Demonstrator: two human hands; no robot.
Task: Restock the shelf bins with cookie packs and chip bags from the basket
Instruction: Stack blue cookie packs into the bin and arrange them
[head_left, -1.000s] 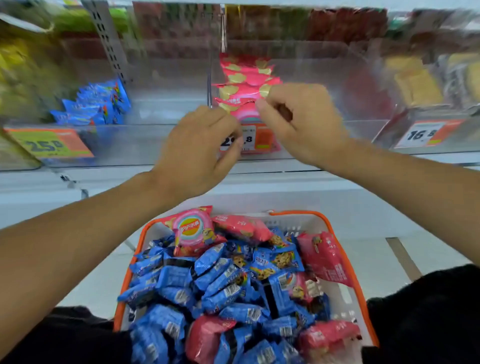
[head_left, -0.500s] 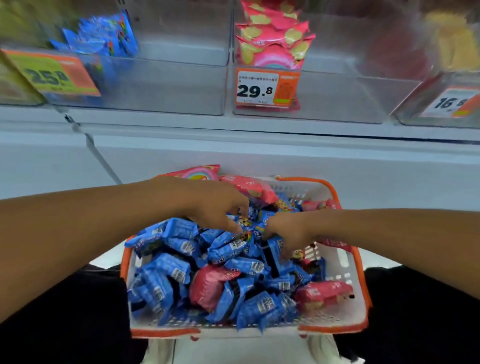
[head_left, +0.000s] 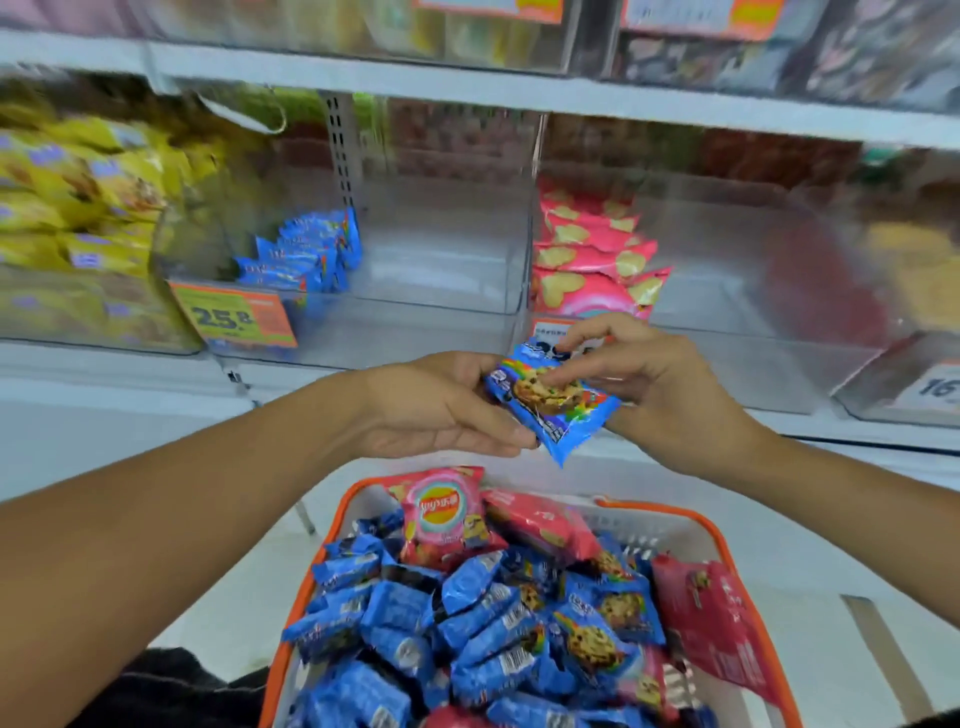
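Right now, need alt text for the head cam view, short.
Two bare hands hold one blue cookie pack above an orange basket heaped with blue packs and pink chip bags: the left hand cradles it, the right hand pinches its top. Behind, clear shelf bins hold a few blue cookie packs and stacked pink chip bags.

Bright even light; shelves motion-blurred, edges bowed by wide-angle lens.
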